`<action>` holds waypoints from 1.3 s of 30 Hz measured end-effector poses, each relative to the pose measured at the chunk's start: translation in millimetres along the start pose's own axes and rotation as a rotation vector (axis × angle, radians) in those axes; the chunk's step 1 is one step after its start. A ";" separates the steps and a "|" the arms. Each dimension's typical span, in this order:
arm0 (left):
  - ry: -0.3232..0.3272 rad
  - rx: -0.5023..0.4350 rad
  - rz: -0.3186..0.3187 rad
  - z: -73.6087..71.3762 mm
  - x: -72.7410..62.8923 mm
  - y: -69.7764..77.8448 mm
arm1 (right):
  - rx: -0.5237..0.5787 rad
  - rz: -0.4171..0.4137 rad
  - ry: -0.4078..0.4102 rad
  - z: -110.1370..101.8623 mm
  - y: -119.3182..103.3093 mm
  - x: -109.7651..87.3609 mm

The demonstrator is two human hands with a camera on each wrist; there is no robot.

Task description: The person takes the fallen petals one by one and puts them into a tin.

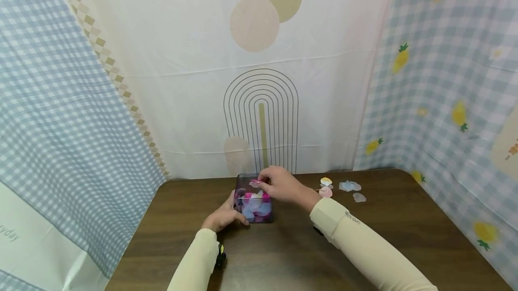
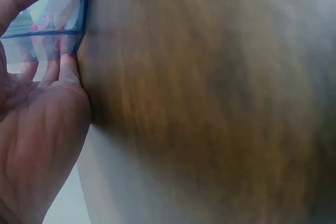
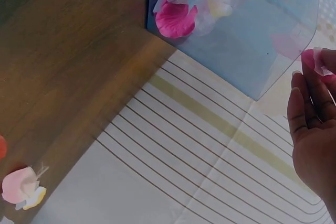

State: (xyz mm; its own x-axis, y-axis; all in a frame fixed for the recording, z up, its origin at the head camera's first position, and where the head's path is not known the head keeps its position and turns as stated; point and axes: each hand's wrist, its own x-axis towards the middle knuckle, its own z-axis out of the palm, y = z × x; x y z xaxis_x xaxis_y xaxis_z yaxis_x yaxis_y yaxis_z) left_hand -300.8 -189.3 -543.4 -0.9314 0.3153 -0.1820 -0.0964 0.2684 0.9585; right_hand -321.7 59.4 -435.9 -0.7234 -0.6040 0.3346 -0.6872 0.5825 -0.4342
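Observation:
A clear plastic box [image 1: 244, 180] stands on the table, its lower part filled with pink, white and pale blue artificial petals [image 1: 256, 206]. Around its left side my left hand [image 1: 224, 216] holds it, the thumb across the front. The left wrist view shows the fingers against the wall of the box [image 2: 73, 35]. Over the box's upper part, my right hand [image 1: 283, 185] pinches pink and whitish petals [image 3: 310, 60] between thumb and fingertips, close to the rim. More petals [image 3: 177, 20] show through the wall in the right wrist view.
Right of the box, loose petals lie on the brown wooden table [image 1: 388, 237]: a white-yellow petal [image 1: 325, 181], a pink petal [image 1: 325, 192], pale blue petals [image 1: 350, 186] and a whitish petal [image 1: 359, 197]. A patterned white curtain [image 1: 194, 115] hangs behind the table.

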 end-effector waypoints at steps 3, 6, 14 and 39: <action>0.002 0.005 -0.002 0.2 -1.2 0.2 | -0.018 0.002 -0.025 1.8 -2.0 5.1; 0.002 0.004 -0.005 0.0 -0.6 0.2 | -0.020 0.020 -0.059 3.9 -4.4 11.9; -0.011 -0.018 -0.003 -3.7 2.1 -2.3 | -0.094 0.043 -0.177 22.9 -0.5 32.4; -0.001 0.006 0.000 0.7 1.7 -0.6 | -0.161 0.159 -0.205 43.6 1.7 36.7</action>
State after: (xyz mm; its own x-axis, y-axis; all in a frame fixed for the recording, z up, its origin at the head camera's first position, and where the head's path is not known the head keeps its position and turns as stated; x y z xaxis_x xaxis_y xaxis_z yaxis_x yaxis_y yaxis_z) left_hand -302.1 -188.3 -544.4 -0.9310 0.3162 -0.1823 -0.0945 0.2737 0.9572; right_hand -346.6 14.5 -460.8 -0.8055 -0.5858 0.0902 -0.5798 0.7474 -0.3243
